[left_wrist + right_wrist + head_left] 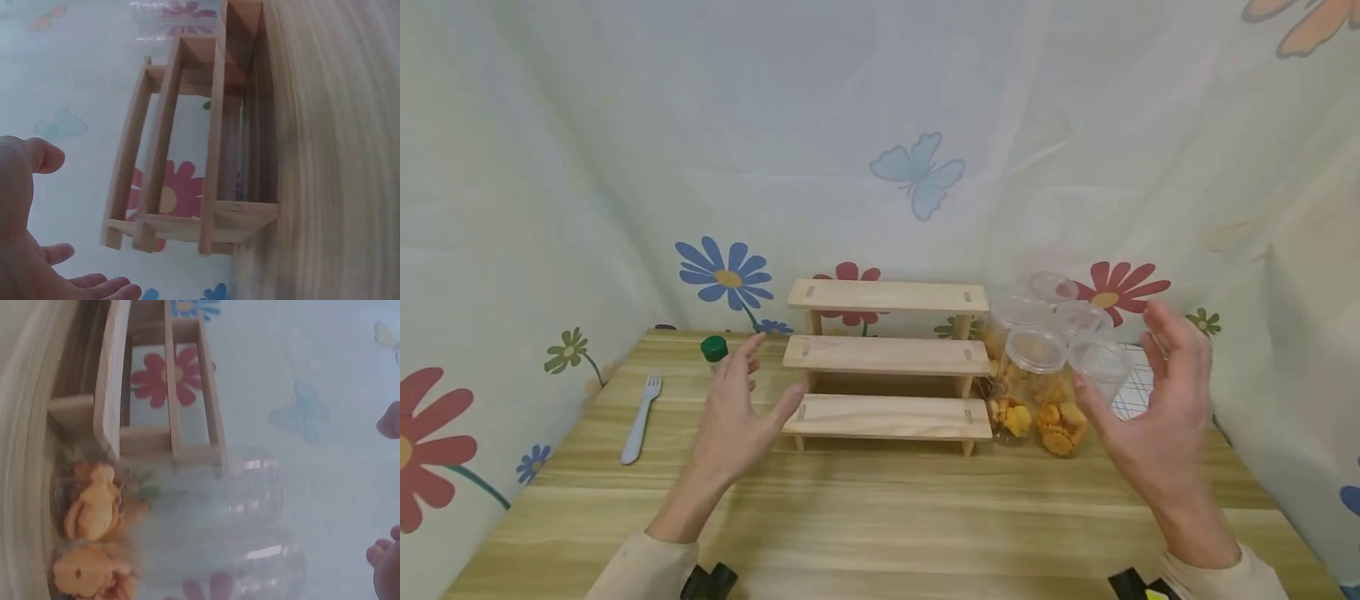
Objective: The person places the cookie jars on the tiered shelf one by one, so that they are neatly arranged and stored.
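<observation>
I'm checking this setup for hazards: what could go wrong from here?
The right hand appears near the closely grouped clear jars, so a careless reach might tip one into its neighbours. Those jars stand close by the right end of the wooden shelf, so moving one could bump it. In the head view the left hand overlaps the green-capped container; if they are close, a sideways move might knock it.

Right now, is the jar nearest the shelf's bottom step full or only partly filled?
The jar is partly filled: biscuits sit at its base, with see-through space above them in the right wrist view.
</observation>
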`<state>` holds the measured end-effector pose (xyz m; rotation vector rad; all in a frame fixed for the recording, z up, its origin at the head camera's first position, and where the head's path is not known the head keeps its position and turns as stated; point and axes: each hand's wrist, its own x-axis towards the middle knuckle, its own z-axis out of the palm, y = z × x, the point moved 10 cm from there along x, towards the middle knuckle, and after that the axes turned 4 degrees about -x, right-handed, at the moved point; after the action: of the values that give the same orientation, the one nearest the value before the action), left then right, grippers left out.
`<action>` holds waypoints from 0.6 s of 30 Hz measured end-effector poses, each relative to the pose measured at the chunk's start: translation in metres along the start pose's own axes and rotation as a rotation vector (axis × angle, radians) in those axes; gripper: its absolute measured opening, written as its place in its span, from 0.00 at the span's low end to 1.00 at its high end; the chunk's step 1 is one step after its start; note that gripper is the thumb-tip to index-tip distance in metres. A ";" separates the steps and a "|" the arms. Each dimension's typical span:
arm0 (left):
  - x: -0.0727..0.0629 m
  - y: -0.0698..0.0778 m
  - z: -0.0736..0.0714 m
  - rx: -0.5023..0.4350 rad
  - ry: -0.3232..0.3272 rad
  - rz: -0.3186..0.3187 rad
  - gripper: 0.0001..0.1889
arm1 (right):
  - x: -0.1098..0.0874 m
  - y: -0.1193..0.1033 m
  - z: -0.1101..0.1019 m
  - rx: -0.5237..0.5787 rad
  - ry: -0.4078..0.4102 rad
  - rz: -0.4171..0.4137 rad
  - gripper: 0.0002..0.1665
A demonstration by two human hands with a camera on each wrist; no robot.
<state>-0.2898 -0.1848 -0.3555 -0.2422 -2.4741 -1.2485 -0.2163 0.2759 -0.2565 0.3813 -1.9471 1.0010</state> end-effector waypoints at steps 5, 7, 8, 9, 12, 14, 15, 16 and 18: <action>0.004 -0.026 0.009 -0.128 -0.052 -0.100 0.44 | 0.003 0.040 -0.012 0.164 0.011 0.186 0.58; 0.005 -0.038 0.012 -0.196 -0.079 -0.149 0.41 | 0.002 0.054 -0.014 0.159 0.007 0.240 0.57; 0.005 -0.044 0.015 -0.237 -0.095 -0.169 0.40 | 0.001 0.061 -0.015 0.154 0.006 0.266 0.56; 0.005 -0.050 0.017 -0.272 -0.113 -0.186 0.38 | -0.001 0.068 -0.015 0.162 0.010 0.292 0.55; 0.005 -0.064 0.026 -0.365 -0.164 -0.204 0.32 | -0.009 0.086 -0.015 0.206 0.016 0.362 0.53; 0.005 -0.070 0.031 -0.411 -0.185 -0.192 0.28 | -0.014 0.096 -0.013 0.287 0.029 0.392 0.53; 0.005 -0.074 0.034 -0.423 -0.194 -0.194 0.26 | -0.016 0.100 -0.012 0.331 0.033 0.401 0.52; 0.005 -0.078 0.037 -0.432 -0.201 -0.198 0.24 | -0.018 0.104 -0.011 0.350 0.030 0.409 0.52; 0.003 -0.085 0.041 -0.440 -0.212 -0.214 0.23 | -0.023 0.113 -0.006 0.352 0.010 0.443 0.52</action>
<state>-0.3286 -0.2026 -0.4397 -0.2337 -2.4142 -1.9476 -0.2678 0.3489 -0.3299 0.1345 -1.8850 1.6388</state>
